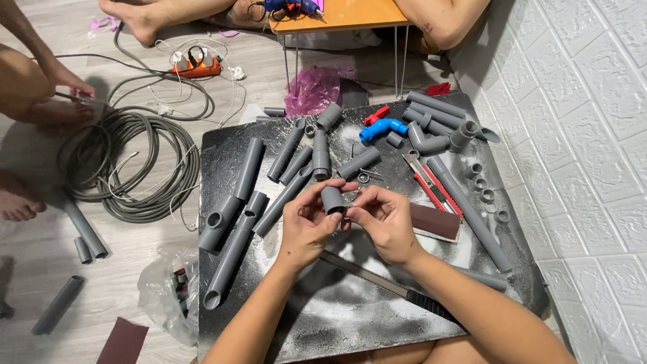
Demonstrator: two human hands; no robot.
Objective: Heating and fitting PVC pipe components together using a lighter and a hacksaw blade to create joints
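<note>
Both my hands meet over the middle of a dark board (350, 323) dusted with white powder. My left hand (306, 226) and my right hand (383, 219) together hold a short grey pipe fitting (332, 200), upright between the fingertips. Several grey pipe lengths (283, 195) lie to the left of my hands. A dark red sanding block (435, 221) rests just right of my right hand. A hand saw with a black handle (411, 296) lies under my forearms.
A blue tap with a red handle (381, 127), grey elbows (431, 138), small rings (486, 195) and a red utility knife (431, 185) lie at the back right. Coiled grey cable (128, 168) lies left. Other people's feet and legs show at the left and top. White wall on the right.
</note>
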